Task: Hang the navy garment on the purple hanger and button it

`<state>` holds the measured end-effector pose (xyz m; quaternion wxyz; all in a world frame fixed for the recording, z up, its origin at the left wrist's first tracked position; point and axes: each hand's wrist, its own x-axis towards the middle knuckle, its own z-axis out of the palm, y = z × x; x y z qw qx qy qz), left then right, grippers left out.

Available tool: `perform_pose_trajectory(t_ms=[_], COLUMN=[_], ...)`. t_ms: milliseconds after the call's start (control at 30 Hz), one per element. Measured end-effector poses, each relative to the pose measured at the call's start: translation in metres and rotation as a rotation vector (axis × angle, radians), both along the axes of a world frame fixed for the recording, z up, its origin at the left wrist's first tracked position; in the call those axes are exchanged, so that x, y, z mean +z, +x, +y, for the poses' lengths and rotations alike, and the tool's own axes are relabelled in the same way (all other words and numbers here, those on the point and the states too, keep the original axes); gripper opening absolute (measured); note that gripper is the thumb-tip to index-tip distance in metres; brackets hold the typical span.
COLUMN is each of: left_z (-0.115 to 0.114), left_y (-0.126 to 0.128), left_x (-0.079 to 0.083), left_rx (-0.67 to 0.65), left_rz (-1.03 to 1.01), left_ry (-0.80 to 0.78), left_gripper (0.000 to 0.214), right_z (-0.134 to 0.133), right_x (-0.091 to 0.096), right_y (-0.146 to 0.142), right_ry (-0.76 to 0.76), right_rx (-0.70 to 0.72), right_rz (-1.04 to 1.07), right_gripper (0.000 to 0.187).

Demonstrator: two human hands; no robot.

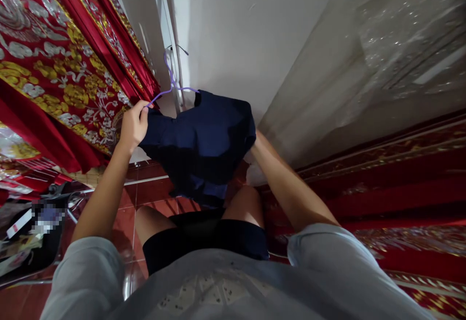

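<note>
One dark navy garment (204, 140), crumpled; left hand (134, 125) grips it; right hand hidden.

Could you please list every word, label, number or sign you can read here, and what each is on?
No text can be read here.
Navy garment on the purple hanger held by the left hand: no label showing.
Grey shirt: small printed marks, too blurred to read.
Clutter at lower left: one pixelated patch, unreadable.
Red-and-gold fabric: ornament only, no letters.
</note>
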<state>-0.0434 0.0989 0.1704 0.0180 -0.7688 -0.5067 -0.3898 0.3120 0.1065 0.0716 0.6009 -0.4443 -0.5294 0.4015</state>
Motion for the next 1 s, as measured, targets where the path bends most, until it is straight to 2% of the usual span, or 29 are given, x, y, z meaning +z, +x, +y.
perform_pose_trajectory(t_ms=[100, 200, 267, 333, 500, 567, 633, 733, 833, 900, 1000], left_z=[0.002, 0.008, 0.011, 0.009, -0.008, -0.012, -0.012, -0.009, -0.014, -0.026, -0.054], left_y=[-0.003, 0.006, 0.015, 0.022, 0.021, 0.014, 0.006, -0.003, -0.003, 0.003, 0.013], left_x=[-0.002, -0.003, -0.001, 0.004, 0.02, 0.021, 0.019, 0.013, 0.013, 0.017, 0.025], left_rx=[-0.003, -0.045, -0.08, -0.103, -0.103, -0.119, -0.119, -0.076, -0.078, -0.114, -0.194], left_rz=[-0.012, -0.083, -0.158, -0.206, -0.25, -0.33, -0.438, -0.64, -0.894, -1.024, -1.049], left_ry=[-0.003, 0.029, 0.068, 0.118, 0.239, 0.209, 0.096, -0.187, -0.46, -0.596, -0.754], left_gripper=[0.022, 0.022, 0.025, 0.031, 0.043, 0.043, 0.043, 0.037, 0.039, 0.035, 0.026], right_z=[-0.002, -0.005, -0.007, -0.01, -0.023, -0.023, -0.022, -0.029, -0.056, -0.079, -0.099], right_x=[0.022, 0.05, 0.067, 0.08, 0.094, 0.095, 0.095, 0.086, 0.064, 0.045, 0.025], right_y=[0.015, 0.017, 0.012, 0.003, -0.028, -0.046, -0.065, -0.091, -0.105, -0.108, -0.104], right_ry=[0.02, 0.069, 0.116, 0.184, 0.268, 0.275, 0.288, 0.337, 0.428, 0.505, 0.583], right_rx=[-0.004, 0.016, 0.009, -0.055, -0.189, -0.144, -0.066, 0.014, 0.105, 0.29, 0.7], right_rz=[0.033, 0.032, 0.042, 0.093, 0.226, 0.177, 0.08, -0.065, -0.172, -0.277, -0.388], right_gripper=[0.062, 0.056, 0.054, 0.054, 0.052, 0.052, 0.054, 0.05, 0.047, 0.047, 0.06])
